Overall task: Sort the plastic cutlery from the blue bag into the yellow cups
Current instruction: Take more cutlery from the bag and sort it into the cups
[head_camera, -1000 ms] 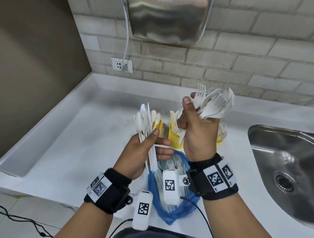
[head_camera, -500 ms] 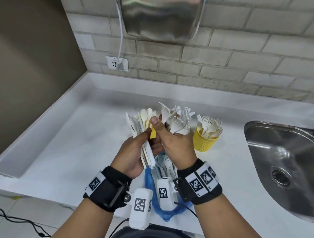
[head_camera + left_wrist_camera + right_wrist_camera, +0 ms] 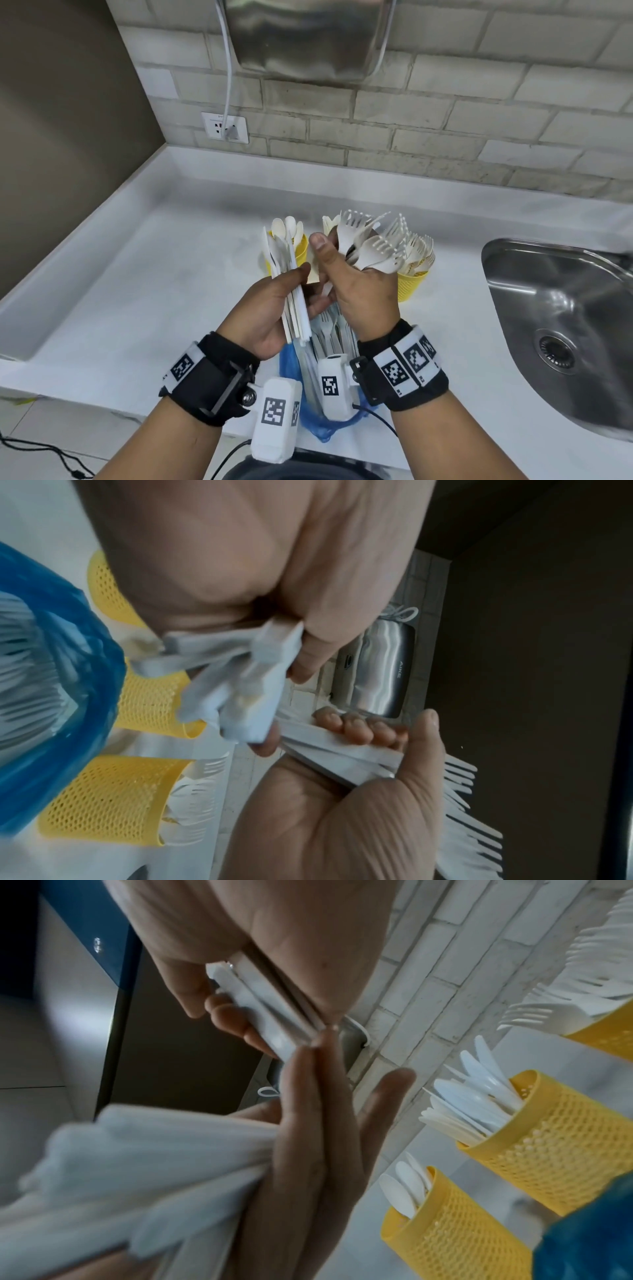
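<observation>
Above the white counter [image 3: 144, 274], left hand [image 3: 270, 308] grips knives [image 3: 291, 294], right hand [image 3: 359, 294] clutches forks [image 3: 373, 246] over the blue bag [image 3: 291, 363]

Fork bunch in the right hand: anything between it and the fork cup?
Nothing visible. The right hand grips the fork bunch in the air, beside and above the fork cup, far right of the cups. Its mouth is open but already crowded with forks. The left hand is on the other side.

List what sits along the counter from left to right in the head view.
Wall socket → left yellow cup with spoons → left hand gripping knives → right hand gripping forks → right yellow cup of forks → steel sink.
</observation>
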The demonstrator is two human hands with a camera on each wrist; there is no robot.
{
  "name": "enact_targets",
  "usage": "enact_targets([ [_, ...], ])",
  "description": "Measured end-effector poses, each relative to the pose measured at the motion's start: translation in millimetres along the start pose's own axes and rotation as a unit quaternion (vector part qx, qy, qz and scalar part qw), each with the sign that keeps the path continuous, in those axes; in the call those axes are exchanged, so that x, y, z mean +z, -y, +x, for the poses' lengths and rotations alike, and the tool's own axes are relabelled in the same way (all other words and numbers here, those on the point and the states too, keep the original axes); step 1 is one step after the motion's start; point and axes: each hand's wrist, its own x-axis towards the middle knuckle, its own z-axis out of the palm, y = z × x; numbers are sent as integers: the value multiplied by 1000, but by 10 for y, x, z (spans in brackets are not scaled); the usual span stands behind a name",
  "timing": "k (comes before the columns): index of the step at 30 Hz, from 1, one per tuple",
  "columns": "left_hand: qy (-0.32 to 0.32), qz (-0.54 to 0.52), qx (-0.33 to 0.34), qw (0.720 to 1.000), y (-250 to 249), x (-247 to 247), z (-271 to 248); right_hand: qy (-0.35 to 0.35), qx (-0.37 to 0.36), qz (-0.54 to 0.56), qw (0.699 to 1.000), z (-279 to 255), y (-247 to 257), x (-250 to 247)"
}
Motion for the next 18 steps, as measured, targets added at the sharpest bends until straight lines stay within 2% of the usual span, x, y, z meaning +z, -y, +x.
enact_targets([
  [2, 1, 28, 1, 1000, 12, 18, 19, 7, 32, 3, 999, -6, -29, -44],
  [6, -23, 54, 11, 998, 59, 118, 38, 15, 51, -26, 998, 0, -51, -149],
  [9, -2, 94, 25, 995, 113, 261, 8, -7, 25, -41, 999, 0, -72, -211],
  [11, 12, 99, 22, 995, 153, 349, -5, -23, 35, -35, 999, -15, -83, -240],
  [18, -5, 75, 46, 996, 297, 493, 56, -82, 79, -27, 993, -46, -82, -419],
])
